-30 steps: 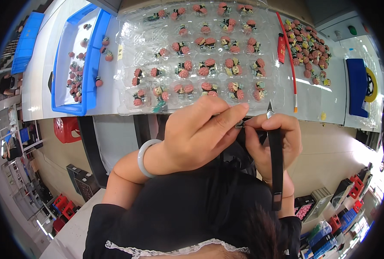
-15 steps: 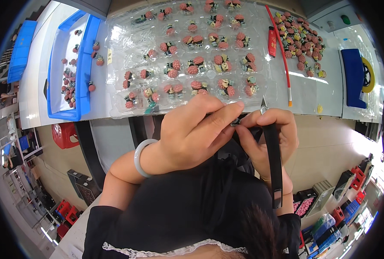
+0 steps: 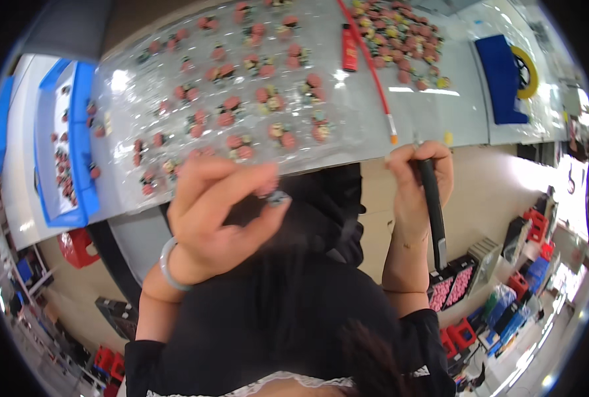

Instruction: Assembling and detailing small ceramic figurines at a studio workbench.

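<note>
My left hand [image 3: 215,212] is over my lap near the table edge, pinching a small pink and grey figurine [image 3: 279,198] between thumb and fingertips. Some blur hides its detail. Apart from it, at the right, my right hand [image 3: 423,175] is wrapped round a slim black-handled craft knife [image 3: 431,205]. Its pointed metal tip is up, and the handle hangs down past my wrist. Just beyond my left hand lies a clear plastic blister tray [image 3: 126,142] with several pink-headed figurines in its pockets.
A blue bin [image 3: 83,142] of figurines stands at the left. Far right of the tray lie a red-handled brush [image 3: 377,79], a small red tube [image 3: 349,49] and a pile of figurines [image 3: 404,43]. A blue tape dispenser [image 3: 499,79] with yellow tape is at the right.
My hands have parted: the left went left with the figurine, while the right stayed at the right with the knife. The view has shifted and tilted, so the table sits further left.
</note>
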Demonstrator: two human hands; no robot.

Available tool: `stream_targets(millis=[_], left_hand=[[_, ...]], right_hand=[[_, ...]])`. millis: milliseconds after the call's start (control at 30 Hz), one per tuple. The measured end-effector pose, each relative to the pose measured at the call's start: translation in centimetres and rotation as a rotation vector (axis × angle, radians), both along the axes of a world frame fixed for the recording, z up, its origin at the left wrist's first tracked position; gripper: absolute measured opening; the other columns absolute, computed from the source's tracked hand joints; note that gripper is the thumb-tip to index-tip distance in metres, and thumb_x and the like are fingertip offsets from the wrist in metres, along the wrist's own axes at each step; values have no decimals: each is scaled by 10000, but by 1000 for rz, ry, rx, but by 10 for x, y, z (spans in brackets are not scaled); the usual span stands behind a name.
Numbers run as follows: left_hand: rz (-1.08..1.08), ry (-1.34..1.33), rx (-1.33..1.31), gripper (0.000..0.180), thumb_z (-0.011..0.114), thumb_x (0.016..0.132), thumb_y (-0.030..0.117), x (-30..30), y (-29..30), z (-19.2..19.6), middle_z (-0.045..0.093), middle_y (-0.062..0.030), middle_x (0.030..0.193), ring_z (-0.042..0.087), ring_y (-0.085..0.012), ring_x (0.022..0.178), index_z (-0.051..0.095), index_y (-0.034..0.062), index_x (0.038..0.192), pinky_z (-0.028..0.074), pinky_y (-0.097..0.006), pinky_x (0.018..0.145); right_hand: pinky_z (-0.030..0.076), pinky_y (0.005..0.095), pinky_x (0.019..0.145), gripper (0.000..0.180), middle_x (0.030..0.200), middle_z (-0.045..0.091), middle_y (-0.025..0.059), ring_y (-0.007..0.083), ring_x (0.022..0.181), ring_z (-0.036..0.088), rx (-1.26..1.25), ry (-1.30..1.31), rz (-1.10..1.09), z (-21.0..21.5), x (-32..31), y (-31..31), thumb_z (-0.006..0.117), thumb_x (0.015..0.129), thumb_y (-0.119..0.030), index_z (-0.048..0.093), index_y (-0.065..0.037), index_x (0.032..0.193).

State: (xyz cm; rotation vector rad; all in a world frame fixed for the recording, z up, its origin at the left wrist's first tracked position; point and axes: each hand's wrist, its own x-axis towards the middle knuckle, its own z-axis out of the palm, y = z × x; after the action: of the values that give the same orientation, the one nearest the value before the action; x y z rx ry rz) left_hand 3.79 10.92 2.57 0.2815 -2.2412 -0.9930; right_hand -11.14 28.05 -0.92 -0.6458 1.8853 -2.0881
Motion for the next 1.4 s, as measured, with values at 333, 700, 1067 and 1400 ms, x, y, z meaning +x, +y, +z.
stream_targets(millis=[333,700,1067,1400], left_hand=[[-40,-21,13,398,717,510,-4,-2,2,-5,484,-43,768,465,-144,634,602,33,889,393,-234,548],[-50,-24,15,395,708,518,-16,-8,-1,-10,479,-49,759,472,-139,615,597,23,895,398,-227,536],[-354,35,856,348,586,653,-128,-4,0,-4,405,-84,1012,551,-200,914,548,-29,984,483,-274,793],[-418,10,800,365,567,633,-188,9,-5,2,430,-123,1010,514,-207,931,567,4,943,506,-352,788]], right_hand=[[429,195,643,138,711,577,16,79,656,528,639,625,-491,-54,-105,102,648,702,-15,533,-44,773],[434,228,647,122,716,581,32,118,646,544,910,728,-251,-33,-107,101,616,729,-29,544,-56,823],[477,254,677,250,1137,455,256,304,1023,486,64,309,-185,0,-86,73,467,811,-91,423,12,1034],[489,267,423,387,1054,445,347,314,804,584,-331,-114,404,20,4,-16,425,855,-150,263,21,1163]])
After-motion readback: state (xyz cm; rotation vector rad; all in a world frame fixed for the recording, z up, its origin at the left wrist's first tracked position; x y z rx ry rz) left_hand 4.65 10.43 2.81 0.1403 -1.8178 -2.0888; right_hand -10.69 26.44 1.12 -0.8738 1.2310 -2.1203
